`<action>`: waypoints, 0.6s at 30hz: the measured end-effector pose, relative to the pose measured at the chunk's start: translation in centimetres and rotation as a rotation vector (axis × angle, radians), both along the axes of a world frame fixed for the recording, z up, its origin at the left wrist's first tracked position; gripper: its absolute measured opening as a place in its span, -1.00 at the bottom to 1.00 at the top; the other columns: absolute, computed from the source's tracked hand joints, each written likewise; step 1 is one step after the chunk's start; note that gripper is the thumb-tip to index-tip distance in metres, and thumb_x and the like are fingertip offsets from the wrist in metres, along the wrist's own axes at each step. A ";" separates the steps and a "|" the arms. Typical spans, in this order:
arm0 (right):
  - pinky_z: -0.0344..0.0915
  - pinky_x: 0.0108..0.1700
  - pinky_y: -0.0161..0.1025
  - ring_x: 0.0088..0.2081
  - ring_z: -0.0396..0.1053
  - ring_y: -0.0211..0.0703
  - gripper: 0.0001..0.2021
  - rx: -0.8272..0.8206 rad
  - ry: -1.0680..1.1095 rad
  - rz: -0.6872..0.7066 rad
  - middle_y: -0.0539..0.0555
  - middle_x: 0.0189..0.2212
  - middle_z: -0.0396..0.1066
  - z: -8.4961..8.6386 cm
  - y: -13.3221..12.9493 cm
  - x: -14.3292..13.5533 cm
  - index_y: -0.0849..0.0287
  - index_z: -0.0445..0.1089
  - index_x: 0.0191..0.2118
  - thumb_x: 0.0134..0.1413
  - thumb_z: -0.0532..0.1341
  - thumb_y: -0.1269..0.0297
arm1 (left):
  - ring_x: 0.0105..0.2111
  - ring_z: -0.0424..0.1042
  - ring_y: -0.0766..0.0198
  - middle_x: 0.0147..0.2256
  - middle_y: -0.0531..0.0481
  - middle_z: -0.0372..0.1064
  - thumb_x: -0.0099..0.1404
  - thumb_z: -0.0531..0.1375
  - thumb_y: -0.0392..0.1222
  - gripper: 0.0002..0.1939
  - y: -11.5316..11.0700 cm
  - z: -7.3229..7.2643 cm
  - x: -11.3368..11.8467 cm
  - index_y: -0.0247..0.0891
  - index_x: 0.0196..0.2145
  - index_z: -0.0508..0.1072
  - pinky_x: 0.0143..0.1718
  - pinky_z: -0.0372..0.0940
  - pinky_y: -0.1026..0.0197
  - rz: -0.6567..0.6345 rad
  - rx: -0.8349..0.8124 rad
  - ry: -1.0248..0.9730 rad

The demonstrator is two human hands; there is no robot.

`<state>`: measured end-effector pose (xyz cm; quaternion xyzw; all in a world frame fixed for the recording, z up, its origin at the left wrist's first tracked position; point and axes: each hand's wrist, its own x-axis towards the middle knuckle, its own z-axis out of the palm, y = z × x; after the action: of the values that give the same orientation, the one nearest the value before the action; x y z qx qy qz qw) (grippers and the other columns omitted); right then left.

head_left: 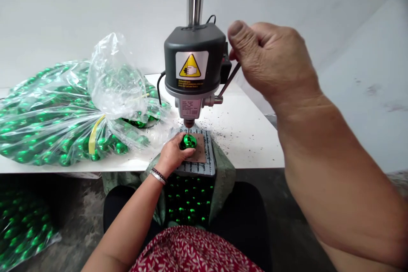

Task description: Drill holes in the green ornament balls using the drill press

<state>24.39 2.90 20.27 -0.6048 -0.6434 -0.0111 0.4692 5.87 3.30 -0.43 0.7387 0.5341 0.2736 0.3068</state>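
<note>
Pinching a round green ball (pixel 190 140) with the left hand (pixel 174 153), thumb on one side and fingers on the other, straight under the drill machine (pixel 194 87). Looks shiny like a mirror, with bright spots and dark patches, and sits on a brown board (pixel 200 148) on the drill machine's metal base (pixel 208 157). Lined up with the ball's top by a thin drill bit (pixel 188 130), but cannot tell if touching or poked inside. Gripping the lever (pixel 230 80) at the drill machine's right side with the right hand (pixel 274 57), curled tight with thumb on top, most fingers hidden. Close to the front edge of the white table (pixel 251 144), with an open sack (pixel 225 170) full of more green balls just below the drill machine. Crowded on the drill machine's left by a big see-through bag (pixel 73 123) of green balls, and backed by a white wall (pixel 127 0). Roomier to the drill machine's right, over white top dotted with dark crumbs (pixel 226 136).
</note>
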 end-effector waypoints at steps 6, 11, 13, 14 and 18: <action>0.03 -0.26 -0.31 -0.45 0.09 -0.47 -0.70 -0.079 0.010 -0.193 -0.07 -0.53 0.23 0.8 0.3 -1.2 0.27 0.36 -0.44 0.21 0.06 0.20 | -0.08 0.47 0.10 -0.08 -0.05 0.52 0.11 0.32 -0.13 -0.45 -0.1 -0.3 0.0 -0.20 0.08 0.43 0.03 0.32 0.12 0.030 -0.034 -0.053; 0.00 -0.30 -0.33 -0.46 0.07 -0.46 -0.66 0.116 -0.036 -0.209 -0.05 -0.55 0.20 -1.3 -1.0 -1.2 0.24 0.30 -0.46 0.23 0.00 0.14 | -0.08 0.47 0.07 -0.07 -0.07 0.52 0.11 0.32 -0.12 -0.42 -0.3 -0.3 0.0 -0.19 0.11 0.42 0.01 0.32 0.10 0.037 -0.053 -0.071; -0.03 -0.33 -0.35 -0.48 0.02 -0.47 -0.64 0.181 -0.072 -0.215 -0.06 -0.58 0.16 -2.5 -2.1 -1.3 0.22 0.26 -0.46 0.24 -0.03 0.09 | -0.08 0.47 0.06 -0.06 -0.07 0.52 0.11 0.32 -0.12 -0.42 -0.3 -0.3 0.0 -0.19 0.11 0.41 0.00 0.32 0.09 0.042 -0.052 -0.071; -0.03 -0.35 -0.36 -0.50 0.00 -0.47 -0.64 0.206 -0.091 -0.211 -0.06 -0.58 0.16 -3.1 -2.7 -1.3 0.22 0.25 -0.46 0.23 -0.03 0.09 | -0.08 0.47 0.06 -0.07 -0.07 0.52 0.11 0.32 -0.11 -0.42 -0.4 -0.4 0.0 -0.18 0.11 0.42 -0.01 0.32 0.09 0.043 -0.053 -0.072; -0.02 -0.40 -0.37 -0.54 -0.01 -0.45 -0.72 0.271 -0.156 -0.196 -0.06 -0.62 0.16 -5.2 -4.6 -1.6 0.19 0.22 -0.49 0.17 0.03 0.15 | -0.12 0.48 0.08 -0.12 -0.03 0.53 0.11 0.32 -0.10 -0.44 -0.3 -0.3 0.0 -0.15 0.09 0.42 -0.04 0.33 0.11 0.045 -0.052 -0.075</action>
<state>22.79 -1.70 15.12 -0.5934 -0.6082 -0.1902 0.4917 5.88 2.98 -0.78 0.7076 0.5455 0.2941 0.3394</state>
